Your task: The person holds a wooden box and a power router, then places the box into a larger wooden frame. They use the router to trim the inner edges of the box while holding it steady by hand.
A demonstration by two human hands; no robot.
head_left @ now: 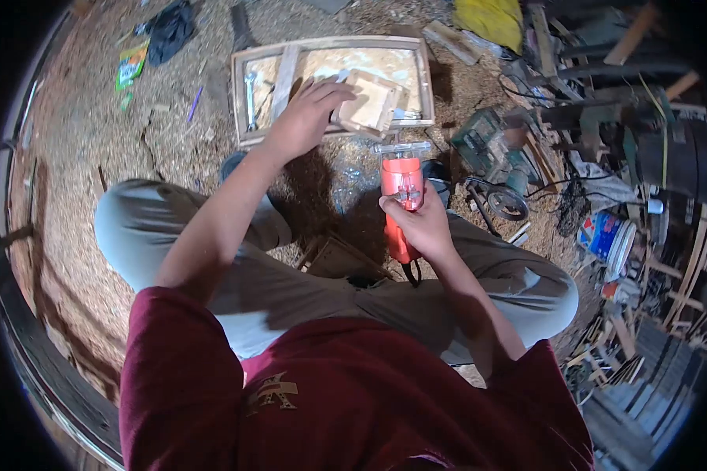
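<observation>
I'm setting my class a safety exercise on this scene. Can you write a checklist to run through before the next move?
1. Power tool held: ok, the right hand is wrapped around it.
2. Wood block steadied: ok, the left hand lies on it.
3. Left hand apart from the tool's clear base: ok, there is a gap.
4. Shallow box free of loose tools: not ok, a wrench lies at its left end.
5. Hands gloved, if your rules require it: not ok, both are bare.
6. Power tool switched off: cannot tell.
</observation>
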